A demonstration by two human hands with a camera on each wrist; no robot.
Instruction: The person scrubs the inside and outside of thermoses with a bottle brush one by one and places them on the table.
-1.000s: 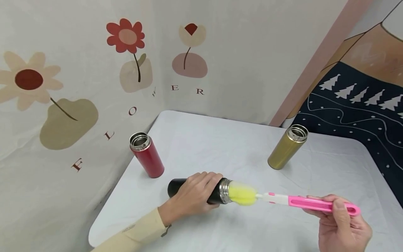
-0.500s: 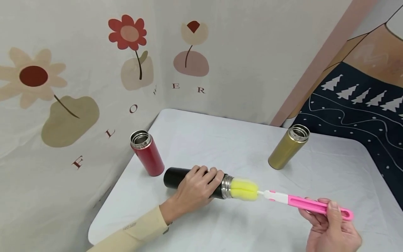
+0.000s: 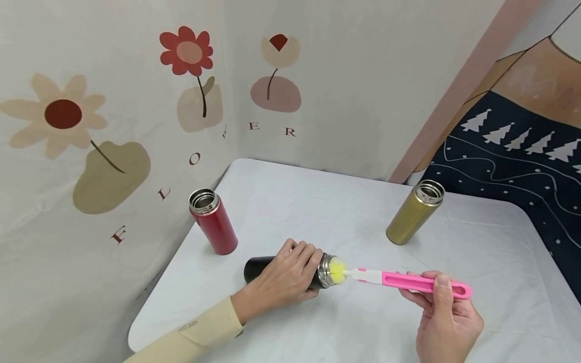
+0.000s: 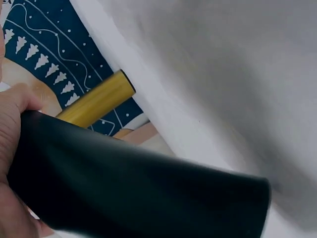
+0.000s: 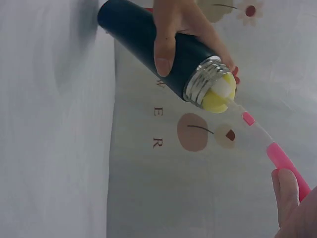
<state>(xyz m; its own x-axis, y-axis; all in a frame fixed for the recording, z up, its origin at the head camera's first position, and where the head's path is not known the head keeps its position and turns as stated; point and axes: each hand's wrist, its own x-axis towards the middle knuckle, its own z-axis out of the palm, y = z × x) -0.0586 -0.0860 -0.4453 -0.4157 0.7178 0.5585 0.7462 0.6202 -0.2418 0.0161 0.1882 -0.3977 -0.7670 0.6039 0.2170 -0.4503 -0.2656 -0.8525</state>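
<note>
A black thermos bottle point(image 3: 259, 267) lies on its side, its threaded steel mouth facing right. My left hand point(image 3: 287, 275) grips it round the body just behind the neck. In my right hand point(image 3: 447, 315) is a bottle brush point(image 3: 408, 281) with a pink and white handle, pinched between thumb and fingers. The brush's yellow sponge head point(image 5: 216, 101) is mostly inside the bottle, and only its rear end bulges out of the mouth. In the left wrist view the black body point(image 4: 138, 183) fills the lower part, held at its left end.
A red thermos point(image 3: 213, 222) stands uncapped at the table's left edge. Another uncapped one, gold point(image 3: 414, 214), stands at the back right. The white table point(image 3: 317, 201) borders a flower-printed curtain point(image 3: 345, 91) behind and a navy tree-patterned cloth point(image 3: 513, 151) on the right.
My right hand has moved left with the brush, and the sponge has slid much deeper into the black thermos. The left hand's grip stays on the bottle, which has shifted slightly.
</note>
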